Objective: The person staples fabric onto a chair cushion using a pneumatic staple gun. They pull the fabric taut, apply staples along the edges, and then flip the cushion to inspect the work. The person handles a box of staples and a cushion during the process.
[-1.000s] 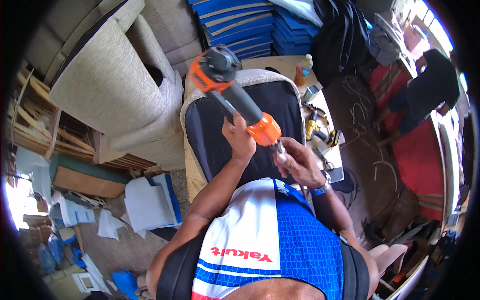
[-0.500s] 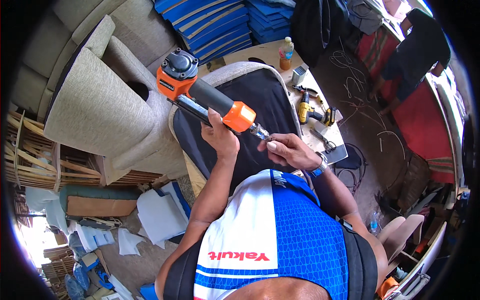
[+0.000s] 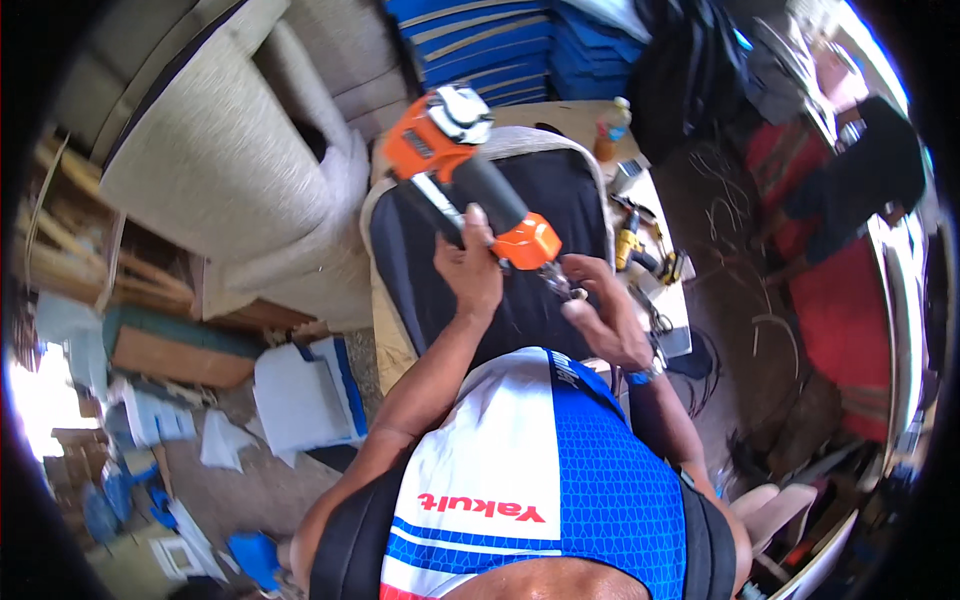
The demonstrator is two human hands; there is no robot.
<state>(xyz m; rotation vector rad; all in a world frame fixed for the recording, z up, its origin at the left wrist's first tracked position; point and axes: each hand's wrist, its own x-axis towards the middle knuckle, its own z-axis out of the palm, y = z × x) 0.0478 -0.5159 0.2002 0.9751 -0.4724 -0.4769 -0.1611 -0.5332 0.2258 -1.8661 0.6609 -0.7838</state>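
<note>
The nailer (image 3: pixel 478 182), above the panel (image 3: pixel 550 190) on the table (image 3: pixel 575 115), looks stiff and head-heavy, best held by its dark grip (image 3: pixel 498 206). The left hand (image 3: pixel 470 270) clasps it; the right (image 3: pixel 615 325) curls at its fitting (image 3: pixel 557 280), grip unclear. A drill (image 3: pixel 630 246) lies near the table's right edge.

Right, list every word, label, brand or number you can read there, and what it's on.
Shirt: one red word on white, upside down; readable, but I won't copy it.
Shirt: white lettering on blue, too small to read surely.
Orange tool: dark label, too blurred.
Bottle: too blurred to read anything.
</note>
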